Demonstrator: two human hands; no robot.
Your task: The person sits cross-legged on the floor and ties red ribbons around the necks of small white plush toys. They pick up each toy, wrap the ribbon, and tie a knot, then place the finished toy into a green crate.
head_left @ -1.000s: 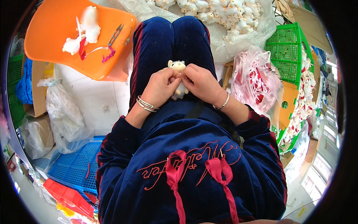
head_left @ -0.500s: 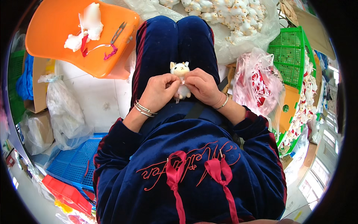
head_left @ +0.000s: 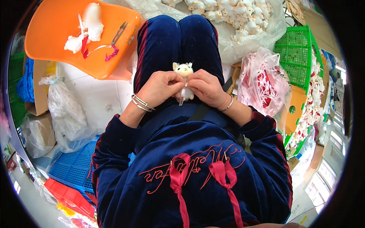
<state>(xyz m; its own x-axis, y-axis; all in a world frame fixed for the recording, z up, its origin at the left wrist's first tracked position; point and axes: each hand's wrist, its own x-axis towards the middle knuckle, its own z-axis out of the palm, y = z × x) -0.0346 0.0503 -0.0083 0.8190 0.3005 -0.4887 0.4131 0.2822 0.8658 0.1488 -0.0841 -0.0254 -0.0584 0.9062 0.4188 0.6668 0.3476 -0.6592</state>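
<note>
A small white plush animal (head_left: 183,69) with pale ears and dark eyes sits upright on my lap, facing me. At its neck is a narrow whitish ribbon (head_left: 183,96), one end of which hangs down over its belly. My left hand (head_left: 162,88) pinches the ribbon on the left side of the neck, fingers curled together. From the right, my right hand (head_left: 207,87) is closed in a similar pinch beside the neck. The fingers hide the middle of the ribbon and part of the body.
To the left, an orange stool (head_left: 49,38) carries a white plush piece (head_left: 93,23), ribbons and thread snips (head_left: 119,33). A plastic sheet (head_left: 228,49) ahead holds many white plush toys (head_left: 243,17). On the right are a bag of red and white pieces (head_left: 263,85) and a green crate (head_left: 292,53).
My left hand has shifted slightly left and up, drawing away from the toy's belly. More of the hanging ribbon now shows. My right hand has barely moved.
</note>
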